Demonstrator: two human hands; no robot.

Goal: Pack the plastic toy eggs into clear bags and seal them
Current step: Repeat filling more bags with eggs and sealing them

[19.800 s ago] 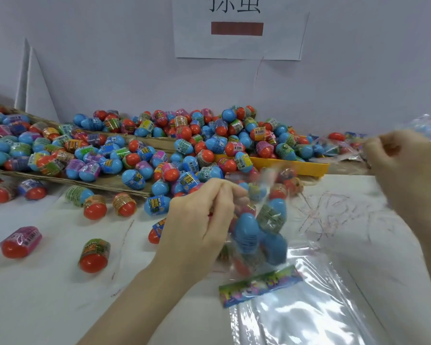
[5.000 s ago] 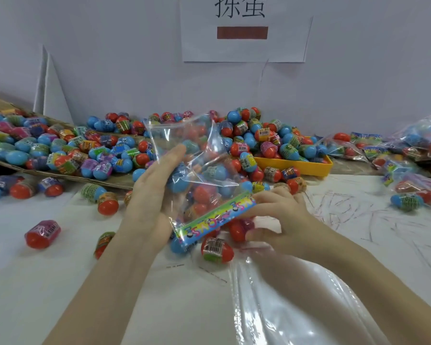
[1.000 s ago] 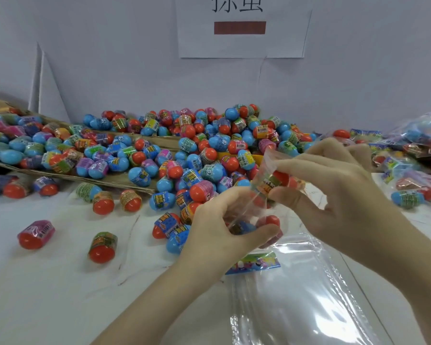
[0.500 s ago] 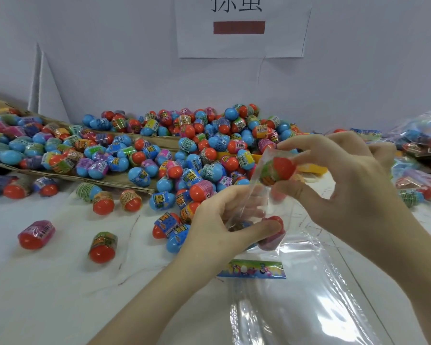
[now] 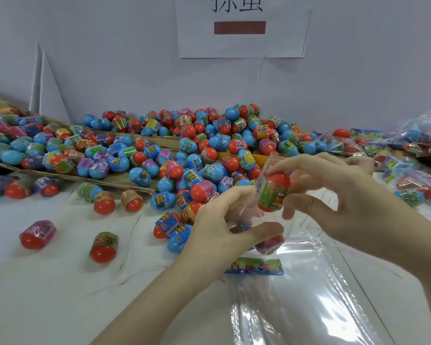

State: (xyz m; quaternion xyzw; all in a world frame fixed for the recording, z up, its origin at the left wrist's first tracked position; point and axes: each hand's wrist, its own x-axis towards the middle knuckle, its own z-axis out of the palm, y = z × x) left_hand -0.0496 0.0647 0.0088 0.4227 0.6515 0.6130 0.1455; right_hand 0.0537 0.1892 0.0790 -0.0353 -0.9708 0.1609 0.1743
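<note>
Clear bag (image 5: 253,220) pinched at its mouth by the left hand (image 5: 219,227), already holding an egg or two low down. Just above the mouth — right hand (image 5: 339,195) grips an orange egg (image 5: 274,191), long axis roughly upright, poised to drop in. Beyond the bag: loose egg pile (image 5: 197,150); finished bags (image 5: 408,150) to its right.

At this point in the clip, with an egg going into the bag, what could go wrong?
1. The right hand pinches the orange egg with the green label at the mouth of the clear bag; the limp film may fold shut and the egg could miss.
2. The left hand grips only the bag's upper film, so the eggs already inside may tip out.
3. Loose eggs lie nearby on the table and could get knocked.
</note>
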